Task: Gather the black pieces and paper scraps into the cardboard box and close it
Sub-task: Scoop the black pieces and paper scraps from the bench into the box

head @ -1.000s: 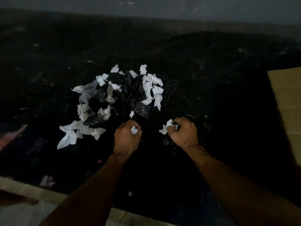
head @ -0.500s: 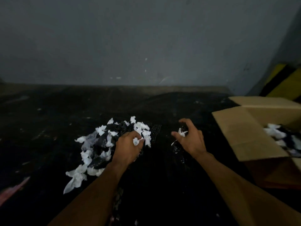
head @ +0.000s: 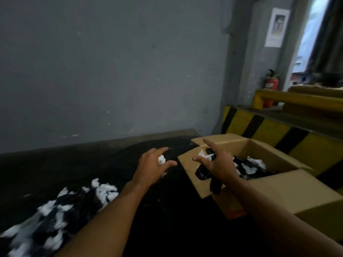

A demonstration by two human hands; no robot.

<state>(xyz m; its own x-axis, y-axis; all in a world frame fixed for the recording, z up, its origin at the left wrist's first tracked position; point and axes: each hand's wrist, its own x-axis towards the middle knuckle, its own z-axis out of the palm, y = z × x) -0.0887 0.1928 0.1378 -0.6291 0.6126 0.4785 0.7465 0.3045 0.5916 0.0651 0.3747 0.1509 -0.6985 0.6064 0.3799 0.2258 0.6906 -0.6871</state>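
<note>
The cardboard box [head: 278, 184] stands open at the right, with black pieces and white scraps [head: 248, 166] inside. My right hand [head: 220, 165] hovers over the box's left flap with its fingers spread. Black pieces [head: 203, 173] and a white scrap [head: 204, 156] are right under it, apparently loose. My left hand [head: 151, 168] is just left of the box, fingers apart, with a small white paper scrap [head: 161, 160] between thumb and forefinger. Whether that scrap touches the hand is unclear. A pile of black pieces and paper scraps [head: 61, 210] lies on the dark floor at the lower left.
A grey wall [head: 111, 71] runs behind. Right of the box is a yellow-and-black striped barrier [head: 269, 132] with a yellow rail [head: 297, 101] above it. A red fire extinguisher [head: 272, 84] stands by the pillar.
My view has swung right and up toward the box. Both hands left the pile and travelled right; the right one now sits over the box, and both have spread their fingers.
</note>
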